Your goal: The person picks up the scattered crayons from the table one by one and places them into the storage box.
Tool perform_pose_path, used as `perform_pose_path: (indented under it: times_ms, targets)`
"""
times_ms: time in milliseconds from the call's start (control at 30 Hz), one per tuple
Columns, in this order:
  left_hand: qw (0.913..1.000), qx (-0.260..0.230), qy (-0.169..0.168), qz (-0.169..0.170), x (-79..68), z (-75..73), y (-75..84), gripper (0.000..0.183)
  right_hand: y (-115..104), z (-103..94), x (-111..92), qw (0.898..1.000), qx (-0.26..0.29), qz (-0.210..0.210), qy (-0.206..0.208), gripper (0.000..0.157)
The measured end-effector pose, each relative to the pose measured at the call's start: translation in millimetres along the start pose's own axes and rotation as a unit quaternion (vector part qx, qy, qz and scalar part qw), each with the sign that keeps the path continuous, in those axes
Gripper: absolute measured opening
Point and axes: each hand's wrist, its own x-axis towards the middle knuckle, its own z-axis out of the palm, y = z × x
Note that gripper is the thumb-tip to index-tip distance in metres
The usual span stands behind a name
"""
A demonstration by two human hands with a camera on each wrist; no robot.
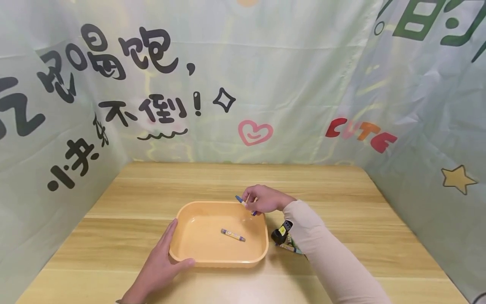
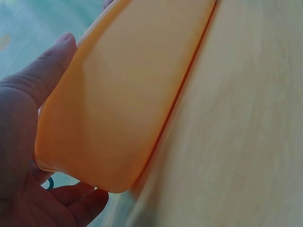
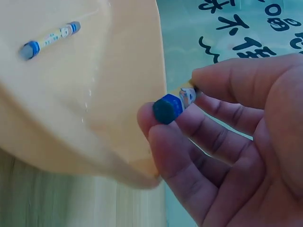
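A shallow orange plastic tub (image 1: 205, 253) stands on the table. My left hand (image 1: 161, 257) holds its near left corner, thumb along the front wall and fingers along the left side. Inside the tub lies a single crayon (image 1: 233, 235) with a pale printed wrapper and bluish-grey ends. Over the tub's far right corner, my right hand (image 1: 265, 198) pinches another crayon (image 3: 176, 105) between thumb and fingertips. That one has a dark blue-green end, a blue band and a printed wrapper; the fingers cover much of its middle.
Right of the tub, a crayon (image 1: 289, 248) and something green lie partly hidden under the right forearm. A black device (image 1: 282, 233) with a yellow label shows beside the right wrist. The wooden table (image 1: 152, 181) is bounded by printed cloth (image 1: 296, 84) at the back and sides.
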Motion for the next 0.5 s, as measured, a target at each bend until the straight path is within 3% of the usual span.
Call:
perform_pose_path:
  times_ms: [333,500]
  targets:
    - [1.0000,-0.001,-0.004,-0.003,-0.7,-1.8,1.9,0.113,-12,13.0,11,0.998,-0.066,-0.007,-0.021,0.014]
    - [1.0000,-0.006,-0.005,-0.005,-0.7,-1.8,2.9,0.114,-15,19.7,17,0.995,-0.085,0.012,-0.048,0.011]
